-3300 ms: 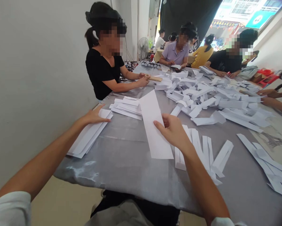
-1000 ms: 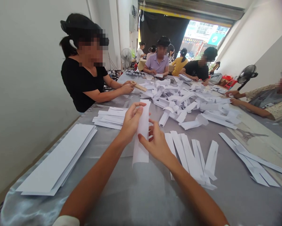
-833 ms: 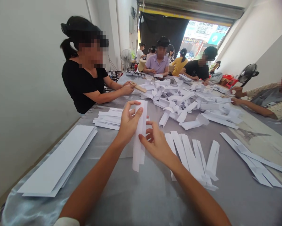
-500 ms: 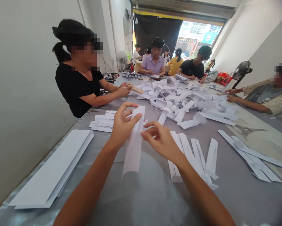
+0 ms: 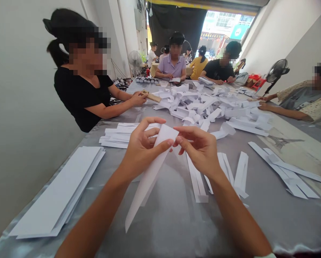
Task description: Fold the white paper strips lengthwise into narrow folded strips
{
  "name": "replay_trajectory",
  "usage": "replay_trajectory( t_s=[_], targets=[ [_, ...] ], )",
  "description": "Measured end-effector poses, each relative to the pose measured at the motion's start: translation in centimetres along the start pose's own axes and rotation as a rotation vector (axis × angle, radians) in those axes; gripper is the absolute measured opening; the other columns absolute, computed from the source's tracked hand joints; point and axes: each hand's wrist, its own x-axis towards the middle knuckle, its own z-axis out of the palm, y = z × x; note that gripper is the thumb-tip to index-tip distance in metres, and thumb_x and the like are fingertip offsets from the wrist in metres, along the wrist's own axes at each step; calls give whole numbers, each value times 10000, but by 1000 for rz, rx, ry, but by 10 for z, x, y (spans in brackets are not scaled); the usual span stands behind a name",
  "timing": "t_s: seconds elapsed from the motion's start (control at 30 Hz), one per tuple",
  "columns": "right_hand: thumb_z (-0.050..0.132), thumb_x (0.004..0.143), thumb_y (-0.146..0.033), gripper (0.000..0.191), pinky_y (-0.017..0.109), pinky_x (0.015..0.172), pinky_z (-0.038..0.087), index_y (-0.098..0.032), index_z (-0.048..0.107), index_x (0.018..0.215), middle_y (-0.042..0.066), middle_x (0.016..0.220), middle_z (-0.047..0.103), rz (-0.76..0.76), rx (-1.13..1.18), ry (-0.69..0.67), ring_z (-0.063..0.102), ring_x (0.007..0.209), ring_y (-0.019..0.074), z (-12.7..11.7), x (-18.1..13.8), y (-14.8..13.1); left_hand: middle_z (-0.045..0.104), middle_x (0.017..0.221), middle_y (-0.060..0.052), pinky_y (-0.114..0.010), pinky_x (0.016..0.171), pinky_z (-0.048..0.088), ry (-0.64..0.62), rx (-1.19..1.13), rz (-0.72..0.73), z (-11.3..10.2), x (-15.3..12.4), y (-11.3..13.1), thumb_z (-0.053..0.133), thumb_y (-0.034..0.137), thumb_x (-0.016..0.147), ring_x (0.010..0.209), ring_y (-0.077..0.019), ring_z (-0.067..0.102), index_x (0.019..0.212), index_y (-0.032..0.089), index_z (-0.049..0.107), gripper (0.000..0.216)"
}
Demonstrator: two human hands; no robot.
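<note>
My left hand (image 5: 140, 148) pinches the upper part of a long white paper strip (image 5: 146, 179), folded lengthwise and held above the grey table (image 5: 173, 222); its lower end points toward me. My right hand (image 5: 202, 148) grips the strip's top end from the right, fingers curled over the corner. A stack of flat white sheets (image 5: 58, 193) lies at the left edge. Several folded strips (image 5: 224, 172) lie just right of my hands.
A large heap of folded white paper (image 5: 211, 107) covers the table's middle. A person in black (image 5: 79, 93) sits at the left with a wooden stick. More people sit at the far end and right. A smaller paper pile (image 5: 120, 134) lies ahead. A fan (image 5: 277, 70) stands at the right.
I took a flat sheet from the table, lifted it with both hands and folded it lengthwise. It is now tilted, lower end toward me, and both hands have closed on its top.
</note>
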Motion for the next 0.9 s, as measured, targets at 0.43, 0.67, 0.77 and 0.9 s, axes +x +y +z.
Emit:
replay_trajectory(
  t_s=[0.43, 0.67, 0.77, 0.9],
  targets=[
    [781, 994, -332, 226, 269, 552, 610, -283, 796, 1214, 12, 914, 740, -27, -14, 4, 745, 778, 167, 1, -3, -9, 754, 1047, -53, -312, 666, 667, 10, 20, 9, 2, -5, 4, 952, 366, 813, 816, -239, 808, 1262, 257, 619, 570],
    [777, 1000, -341, 216, 277, 554, 613, -286, 791, 1208, 12, 911, 746, -31, -25, -7, 752, 776, 173, 1, -4, -10, 767, 1031, -47, -294, 676, 657, 0, 17, 8, 4, -5, 5, 933, 338, 842, 830, -232, 811, 1262, 256, 614, 534],
    [768, 1007, -329, 208, 281, 565, 618, -293, 792, 1211, 9, 912, 749, -34, -29, -15, 757, 786, 174, 0, -5, -11, 766, 1031, -44, -292, 663, 652, 10, 8, 8, 5, -6, 5, 935, 333, 840, 820, -230, 809, 1262, 256, 619, 533],
    [772, 1004, -378, 223, 288, 562, 625, -293, 795, 1209, 15, 922, 757, -28, -70, -9, 757, 779, 178, 0, -4, -11, 763, 1029, -42, -297, 654, 650, 17, -1, 6, 5, -6, 5, 948, 333, 823, 807, -230, 806, 1259, 256, 620, 551]
  ],
)
